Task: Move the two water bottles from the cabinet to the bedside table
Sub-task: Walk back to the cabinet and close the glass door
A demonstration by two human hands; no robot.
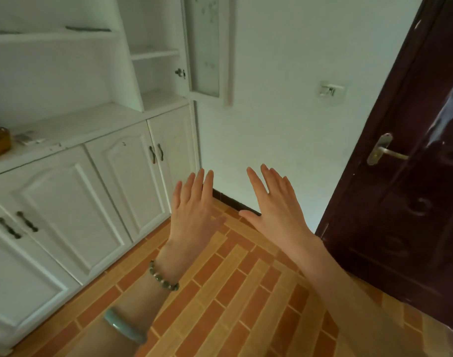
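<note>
Head view: left hand [194, 210] and right hand [276, 210] raised, fingers spread, empty.

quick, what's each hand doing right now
Left hand: open, fingers spread, holding nothing.
Right hand: open, fingers spread, holding nothing.
</note>
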